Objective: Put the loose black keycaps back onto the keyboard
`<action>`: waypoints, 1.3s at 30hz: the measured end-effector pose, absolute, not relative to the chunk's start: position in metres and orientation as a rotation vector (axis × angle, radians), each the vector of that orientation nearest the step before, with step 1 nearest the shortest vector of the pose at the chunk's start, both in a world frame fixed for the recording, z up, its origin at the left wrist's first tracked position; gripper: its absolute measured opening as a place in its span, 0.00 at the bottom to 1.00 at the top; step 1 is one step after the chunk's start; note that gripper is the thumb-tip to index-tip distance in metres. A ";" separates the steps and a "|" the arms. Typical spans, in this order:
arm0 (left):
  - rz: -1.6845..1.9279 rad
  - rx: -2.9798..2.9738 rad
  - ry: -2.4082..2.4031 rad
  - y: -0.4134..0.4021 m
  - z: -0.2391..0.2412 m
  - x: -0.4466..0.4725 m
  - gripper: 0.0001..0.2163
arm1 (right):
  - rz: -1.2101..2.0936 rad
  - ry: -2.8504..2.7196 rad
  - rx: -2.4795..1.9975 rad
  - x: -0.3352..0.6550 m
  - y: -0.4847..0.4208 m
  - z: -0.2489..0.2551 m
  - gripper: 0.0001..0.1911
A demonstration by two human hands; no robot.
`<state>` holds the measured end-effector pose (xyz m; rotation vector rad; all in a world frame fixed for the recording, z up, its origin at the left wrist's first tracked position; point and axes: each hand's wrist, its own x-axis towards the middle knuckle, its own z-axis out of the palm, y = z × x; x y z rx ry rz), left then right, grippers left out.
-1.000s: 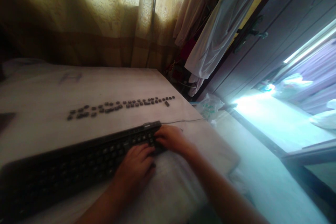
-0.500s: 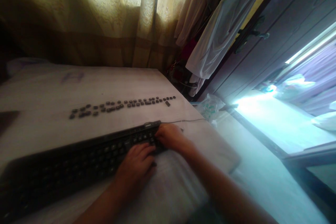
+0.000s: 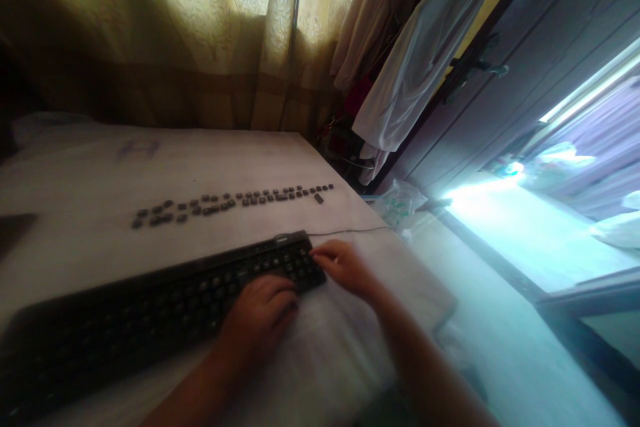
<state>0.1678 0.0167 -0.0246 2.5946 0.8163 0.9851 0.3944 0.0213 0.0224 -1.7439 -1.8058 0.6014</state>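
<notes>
A black keyboard [image 3: 165, 300] lies aslant on the white tabletop, its near left part dark and blurred. My left hand [image 3: 263, 310] is at its front edge, right of the middle, with the fingers curled in and whatever they hold hidden. At the right end, my right hand [image 3: 345, 267] has thumb and fingertips pinched together beside the number keys; anything between them is too small to make out. Beyond the keyboard, several loose black keycaps [image 3: 255, 200] lie in two rough rows. One longer keycap [image 3: 319, 198] sits slightly apart, near the right end.
The keyboard's thin cable [image 3: 350, 231] runs right across the tabletop [image 3: 240, 160] to its edge. A clear plastic bag [image 3: 400, 203] is beyond that edge. Patterned curtains [image 3: 200, 27] hang behind, with white cloth [image 3: 400, 80] beside a door [image 3: 530, 47] at the right.
My right hand has drawn back rightward from over the number keys to the keyboard's right edge, uncovering those keys. The fingers of my left hand have curled in more.
</notes>
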 end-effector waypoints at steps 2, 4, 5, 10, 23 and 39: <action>1.065 2.466 0.845 0.018 -0.023 0.167 0.08 | 0.749 -1.804 -1.678 0.392 0.010 0.024 0.09; 1.117 2.364 0.858 0.019 -0.023 0.167 0.08 | 0.873 -1.806 -1.590 0.385 0.000 0.024 0.08; 1.128 2.328 0.863 0.019 -0.023 0.167 0.08 | 0.921 -1.802 -1.549 0.381 -0.004 0.024 0.09; 1.189 2.266 0.889 0.020 -0.028 0.166 0.09 | 0.975 -1.848 -1.517 0.358 -0.013 0.016 0.09; 1.158 2.249 0.942 0.019 -0.037 0.165 0.14 | 0.836 -1.783 -1.624 0.350 -0.013 0.005 0.06; 0.999 2.164 1.025 0.019 -0.038 0.163 0.21 | 0.419 -2.094 -1.397 0.352 -0.017 0.017 0.13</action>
